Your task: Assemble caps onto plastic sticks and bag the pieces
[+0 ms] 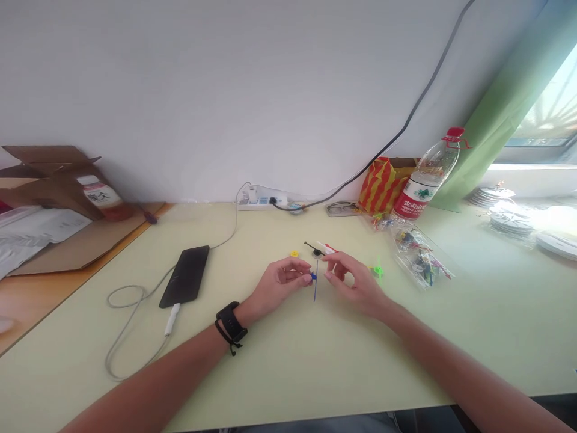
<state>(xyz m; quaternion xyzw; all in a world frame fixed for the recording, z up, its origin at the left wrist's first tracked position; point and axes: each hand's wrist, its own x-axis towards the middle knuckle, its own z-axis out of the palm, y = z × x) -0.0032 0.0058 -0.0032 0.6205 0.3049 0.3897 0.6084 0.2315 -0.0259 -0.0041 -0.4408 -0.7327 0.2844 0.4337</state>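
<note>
My left hand [278, 285] pinches a small blue plastic piece with a thin blue stick [315, 287] hanging down from it. Close beside it, my right hand [354, 281] has its fingers curled near the blue piece; whether it holds anything I cannot tell. On the pale green table [288, 361] just beyond the hands lie a yellow wheel [294, 254], a black piece with a thin rod [314, 249] and a red-and-white piece [328, 248]. A green plastic piece [377, 270] lies right of my right hand.
A black phone [186, 275] on a white cable lies to the left. A clear bag of small coloured parts [420, 255], a water bottle [426, 179], a red-yellow bag [381, 185], glasses [342, 208] and a power strip [261, 198] stand along the back. A cardboard box [54, 180] sits far left.
</note>
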